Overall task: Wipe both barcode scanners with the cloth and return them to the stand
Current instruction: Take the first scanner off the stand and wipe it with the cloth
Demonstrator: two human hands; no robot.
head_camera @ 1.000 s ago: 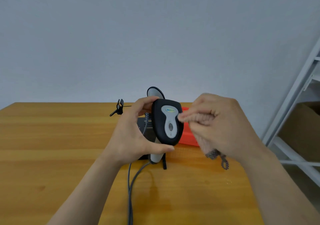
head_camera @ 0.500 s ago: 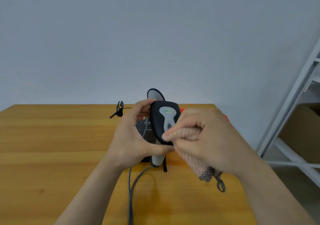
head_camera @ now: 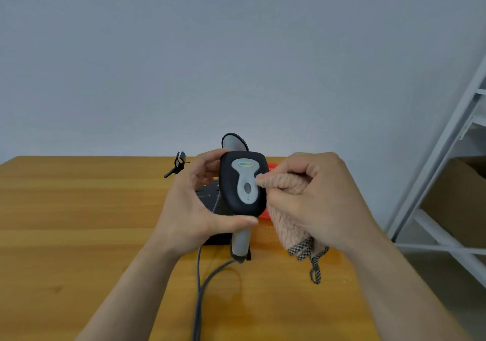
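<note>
One wooden table point(head_camera: 65, 235) spans the scene. One white shelving frame point(head_camera: 447, 141) stands at right, holding one cardboard box point(head_camera: 460, 196).

Two hands are in view. The left hand point(head_camera: 189, 209) is clamped on one black barcode scanner point(head_camera: 243, 183), thumb under the head and fingers curled over its far left edge. It holds the scanner above the table centre, grey panel facing near. The right hand point(head_camera: 323, 204) has its fingers curled together round one pink cloth point(head_camera: 286, 183), whose edge touches the panel's right side.

A second scanner point(head_camera: 232, 142) shows only its rounded top behind the first. One black stand point(head_camera: 207, 196) sits beneath. Two grey cables point(head_camera: 198, 301) run near. One black clip point(head_camera: 178, 164) lies far left.
</note>
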